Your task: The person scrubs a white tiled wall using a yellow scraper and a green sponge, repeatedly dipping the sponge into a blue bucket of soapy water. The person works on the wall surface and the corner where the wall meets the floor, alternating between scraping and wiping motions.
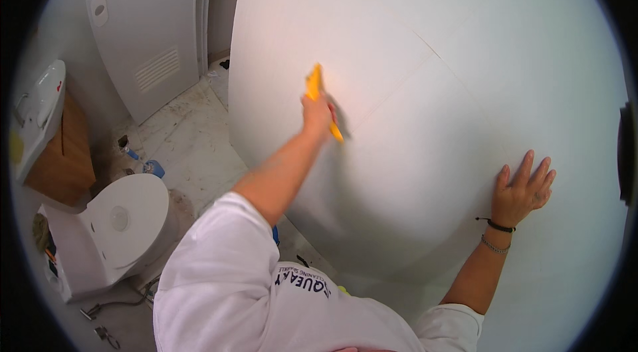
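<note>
My left hand (317, 115) is closed around a slim yellow hand tool (314, 81), held up at a glossy white tiled wall (389, 97). The tool slants, one end rising above my fist and the other sticking out below it. Blur hides whether it is a brush or a scraper, and whether it touches the tile. Thin joint lines cross the wall to the right of the tool. Lower on the right, my right hand (521, 192) lies against the same wall with its fingers spread. It holds nothing; a dark cord and a chain bracelet circle that wrist.
At left stand a toilet (127, 222) with its lid down and a washbasin (42, 107) over a brown panel (70, 152). A blue toilet brush (153, 167) and a hose fitting (92, 312) lie on the stained floor (199, 137). Behind is a grey louvred door (149, 38).
</note>
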Tool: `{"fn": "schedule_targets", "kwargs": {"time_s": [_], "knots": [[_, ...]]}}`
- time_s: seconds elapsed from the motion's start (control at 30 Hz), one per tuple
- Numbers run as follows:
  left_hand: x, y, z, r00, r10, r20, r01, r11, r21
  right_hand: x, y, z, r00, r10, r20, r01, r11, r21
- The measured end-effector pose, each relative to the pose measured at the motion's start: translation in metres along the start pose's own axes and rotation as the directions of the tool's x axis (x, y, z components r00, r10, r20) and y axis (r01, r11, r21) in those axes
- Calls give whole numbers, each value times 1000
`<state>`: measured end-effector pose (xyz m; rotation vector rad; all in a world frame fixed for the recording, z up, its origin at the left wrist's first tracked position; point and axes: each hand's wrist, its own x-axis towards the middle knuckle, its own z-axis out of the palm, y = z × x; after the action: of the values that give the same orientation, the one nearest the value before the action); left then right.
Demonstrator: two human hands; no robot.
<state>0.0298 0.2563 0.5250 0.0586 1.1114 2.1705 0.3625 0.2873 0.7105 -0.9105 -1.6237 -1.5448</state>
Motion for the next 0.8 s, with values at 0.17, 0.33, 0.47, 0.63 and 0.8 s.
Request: {"fn": "schedule_targets", "kwargs": {"time_s": [0.17,0.33,0.47,0.63,0.8], "knots": [[65,32,-24,999,13,-35,-15,999,-42,-7,-9,4,1000,-6,-23,6,1000,-8],[-39,-46,-32,957,-179,230,137,973,188,-8,-6,2,995,-60,-76,57,998,-37],[12,-7,-28,986,-158,55,154,985,77,5,0,8,990,-98,-105,96,995,-25],[95,38,-44,986,-156,-55,151,985,-81,29,-11,26,982,-123,-142,126,992,10],[-22,-50,-52,923,-322,213,264,929,261,18,-8,22,976,-148,-160,152,988,13]]}}
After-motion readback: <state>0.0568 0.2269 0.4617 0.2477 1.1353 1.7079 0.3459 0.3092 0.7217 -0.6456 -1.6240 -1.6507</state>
